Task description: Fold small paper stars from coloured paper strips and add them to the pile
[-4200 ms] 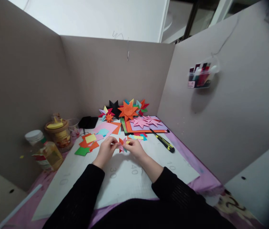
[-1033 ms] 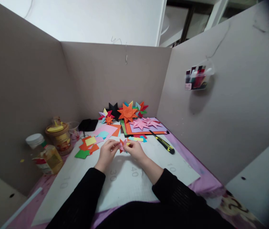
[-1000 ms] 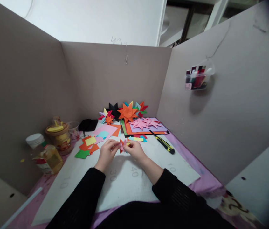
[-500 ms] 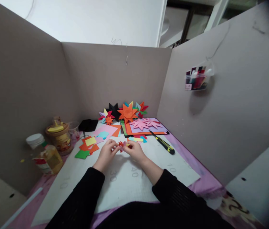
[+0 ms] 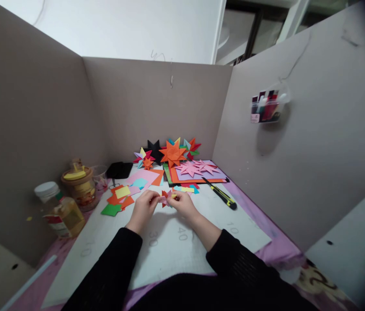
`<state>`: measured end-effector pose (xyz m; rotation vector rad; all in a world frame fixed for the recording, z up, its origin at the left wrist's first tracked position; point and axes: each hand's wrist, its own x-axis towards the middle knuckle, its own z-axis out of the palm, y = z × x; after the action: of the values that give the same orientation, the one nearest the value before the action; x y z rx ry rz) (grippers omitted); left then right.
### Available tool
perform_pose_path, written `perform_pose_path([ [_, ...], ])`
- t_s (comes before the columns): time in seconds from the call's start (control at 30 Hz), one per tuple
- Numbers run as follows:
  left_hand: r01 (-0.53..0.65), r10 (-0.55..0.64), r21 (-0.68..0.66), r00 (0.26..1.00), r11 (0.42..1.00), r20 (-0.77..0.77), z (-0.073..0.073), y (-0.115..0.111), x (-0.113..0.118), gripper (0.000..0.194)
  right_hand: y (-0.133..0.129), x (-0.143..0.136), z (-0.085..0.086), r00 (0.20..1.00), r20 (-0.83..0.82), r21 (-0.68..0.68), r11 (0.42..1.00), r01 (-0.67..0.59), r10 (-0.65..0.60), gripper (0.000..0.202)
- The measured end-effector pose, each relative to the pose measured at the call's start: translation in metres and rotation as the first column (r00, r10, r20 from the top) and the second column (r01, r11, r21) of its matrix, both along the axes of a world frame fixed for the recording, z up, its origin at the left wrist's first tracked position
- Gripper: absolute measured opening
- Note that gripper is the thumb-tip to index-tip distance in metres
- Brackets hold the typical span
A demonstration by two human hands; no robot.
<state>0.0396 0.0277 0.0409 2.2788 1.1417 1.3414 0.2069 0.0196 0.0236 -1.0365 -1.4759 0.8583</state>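
A small folded paper piece (image 5: 166,198) in orange, pink and yellow is held between my two hands, above the white board (image 5: 169,255). My left hand (image 5: 144,206) pinches its left side, fingers closed. On its right side, the thumb and fingers of my right hand (image 5: 184,205) are closed on it too. My fingers partly cover the piece, so its full shape is hidden. Just behind it lie small blue and yellow paper pieces (image 5: 188,189).
Coloured paper squares (image 5: 123,192) lie to the left, with jars (image 5: 80,185) and a bottle (image 5: 60,211) beyond. Folded paper stars (image 5: 172,153) stand at the back. A yellow-black cutter (image 5: 220,194) lies right. A plastic cup (image 5: 269,106) hangs on the right wall.
The fingers of both my hands have shifted slightly around the small paper piece, and more of its orange and pink points shows between them. Both hands stay in nearly the same place.
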Motion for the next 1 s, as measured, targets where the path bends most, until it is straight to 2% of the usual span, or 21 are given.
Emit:
perform_pose_path([
  [0.17,-0.002,-0.005,-0.143,0.999,0.99,-0.045,-0.004,0.005,0.0,0.022,-0.002,-0.001,0.002,0.999,0.023,0.016,0.999,-0.041,0.041,0.019],
  [0.27,0.002,-0.012,-0.147,0.998,0.989,-0.065,-0.005,0.004,0.001,0.024,-0.001,-0.001,0.0,0.998,0.033,0.018,0.998,-0.055,0.055,0.023],
  [0.53,0.071,-0.062,-0.112,0.994,0.991,0.085,-0.006,-0.001,0.006,0.016,0.002,-0.002,-0.004,0.997,-0.068,-0.058,0.998,-0.035,0.031,0.022],
  [0.77,0.122,-0.041,-0.324,0.969,0.938,0.244,-0.009,0.002,0.008,0.021,-0.001,-0.004,-0.002,0.999,-0.032,-0.02,1.0,-0.024,0.023,0.02],
  [0.83,0.101,-0.03,-0.317,0.975,0.943,0.222,-0.011,0.003,0.009,0.022,-0.001,-0.004,-0.003,0.999,0.005,-0.008,0.999,-0.042,0.042,0.019],
  [0.9,0.031,0.014,-0.262,0.986,0.965,0.167,-0.013,0.004,0.01,0.021,-0.001,-0.005,-0.004,0.998,0.031,0.006,0.998,-0.056,0.055,0.02],
  [1.0,-0.05,0.076,-0.194,0.989,0.98,0.129,-0.017,0.005,0.013,0.018,0.0,-0.005,-0.006,0.997,0.006,-0.005,0.997,-0.071,0.071,0.023],
])
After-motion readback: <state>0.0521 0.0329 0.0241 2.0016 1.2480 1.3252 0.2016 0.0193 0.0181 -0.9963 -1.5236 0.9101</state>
